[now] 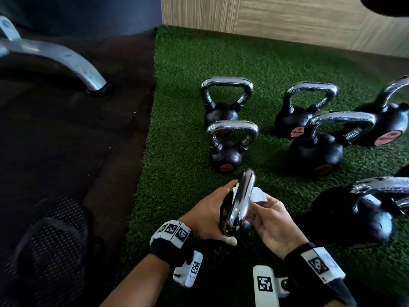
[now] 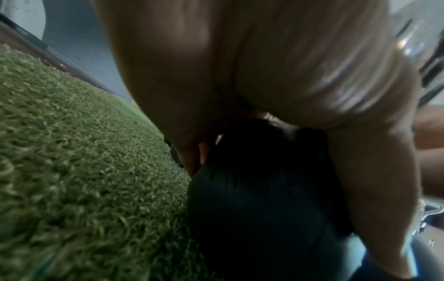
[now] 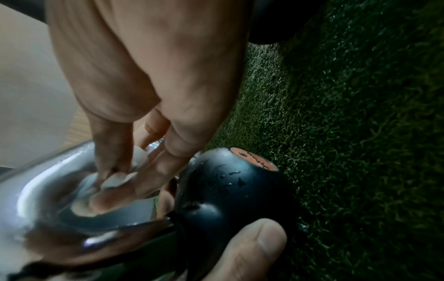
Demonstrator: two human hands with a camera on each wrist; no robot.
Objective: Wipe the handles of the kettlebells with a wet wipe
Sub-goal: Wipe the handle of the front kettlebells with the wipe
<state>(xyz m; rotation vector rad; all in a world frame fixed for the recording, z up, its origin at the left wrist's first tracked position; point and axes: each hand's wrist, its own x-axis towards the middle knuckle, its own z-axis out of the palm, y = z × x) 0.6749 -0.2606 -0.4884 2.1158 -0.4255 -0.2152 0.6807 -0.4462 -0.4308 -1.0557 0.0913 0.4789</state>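
Chrome and black rubber, head view: you hold a small kettlebell (image 1: 232, 209) tipped on its side over the green turf (image 1: 177, 129), chrome handle (image 1: 241, 200) toward the camera. Your left hand (image 1: 208, 216) wraps the black body, thumb under the handle's near end. Your right hand (image 1: 272, 220) pinches a white wet wipe (image 1: 257, 194) against the right side of the handle; a corner of wipe also shows left of the handle. Five more kettlebells stand on the turf beyond and to the right. Round orange-pink labels sit on several bodies, e.g. (image 1: 296, 131); the writing is too small to read. Both wrists wear black bands with square black-and-white code tags (image 1: 174, 231).

Left wrist view: blurred. Palm and fingers of your left hand (image 2: 264, 76) curl round the dark kettlebell body (image 2: 264, 190), just above the turf (image 2: 72, 152). No writing visible.

Right wrist view: your right hand's fingers (image 3: 134, 182) press the bunched wipe (image 3: 115, 180) against the inside curve of the chrome handle (image 3: 43, 190). The black body (image 3: 228, 190) carries an orange round label (image 3: 254, 157) with dark script, illegible. Your left thumb (image 3: 250, 247) presses the body from below.
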